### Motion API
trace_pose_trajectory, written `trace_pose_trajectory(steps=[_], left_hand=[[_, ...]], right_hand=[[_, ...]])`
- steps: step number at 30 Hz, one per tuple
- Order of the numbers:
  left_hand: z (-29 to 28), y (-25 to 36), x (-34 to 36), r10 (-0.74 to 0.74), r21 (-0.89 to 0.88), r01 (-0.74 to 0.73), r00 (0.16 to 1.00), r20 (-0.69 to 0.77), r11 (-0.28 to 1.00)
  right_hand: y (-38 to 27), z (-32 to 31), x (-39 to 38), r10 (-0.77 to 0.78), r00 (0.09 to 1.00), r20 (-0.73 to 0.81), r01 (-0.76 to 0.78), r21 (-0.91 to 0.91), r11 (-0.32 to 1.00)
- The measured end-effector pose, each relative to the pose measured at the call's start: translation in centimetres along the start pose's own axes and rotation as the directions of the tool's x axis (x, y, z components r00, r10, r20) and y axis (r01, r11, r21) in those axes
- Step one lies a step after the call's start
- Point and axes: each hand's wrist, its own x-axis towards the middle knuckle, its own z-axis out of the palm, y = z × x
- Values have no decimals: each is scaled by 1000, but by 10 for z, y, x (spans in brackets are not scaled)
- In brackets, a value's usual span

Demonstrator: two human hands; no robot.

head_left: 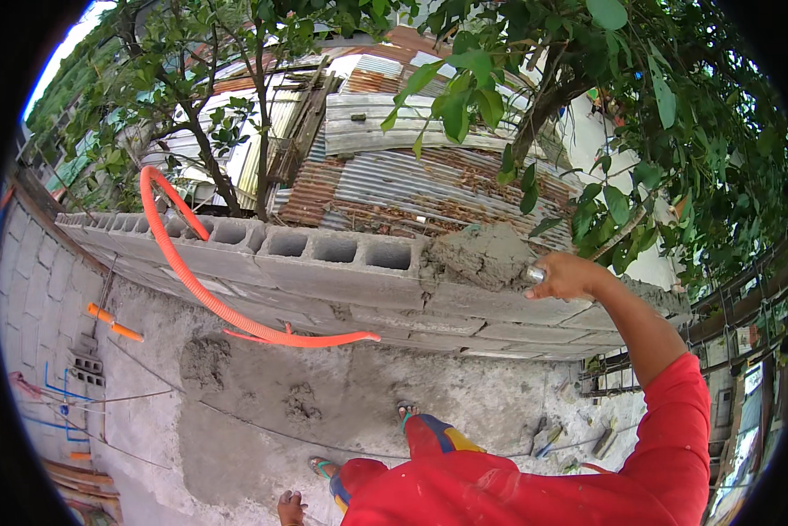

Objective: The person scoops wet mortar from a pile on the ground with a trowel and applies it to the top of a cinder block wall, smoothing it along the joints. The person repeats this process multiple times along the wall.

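Reaching out over the hollow block wall (341, 279), my right hand (562, 275) is closed around the silvery end of a trowel handle (536, 274). Grey wet mortar (486, 254) is heaped on the wall top just left of that hand, and the trowel's blade cannot be made out against it. Low at the bottom edge, beside my leg, hangs my left hand (291, 508). Its fingers are loosely curled and a little apart, with nothing seen in them.
An orange corrugated hose (183, 272) loops out of a block cavity. Leafy branches (473, 96) overhang the wall, with rusty roofing sheets (446, 188) beyond. Mortar lumps (302, 401) lie on the concrete floor (148, 430), crossed by a dark cord. Block scraps (547, 438) lie at right.
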Motion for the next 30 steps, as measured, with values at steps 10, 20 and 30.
trace_pose_trajectory(steps=[10, 20, 30], left_hand=[[-26, -30, -41, -135, -123, 140, 990, 50, 982], [-23, 77, 3, -17, 56, 15, 999, 36, 998], [-18, 96, -5, 23, 64, -25, 999, 22, 998]], right_hand=[[16, 28, -14, -44, 911, -411, -123, -371, 921], [57, 70, -84, 242, 912, -331, -210, 129, 969], [67, 108, -47, 272, 948, 166, -283, 830, 481]])
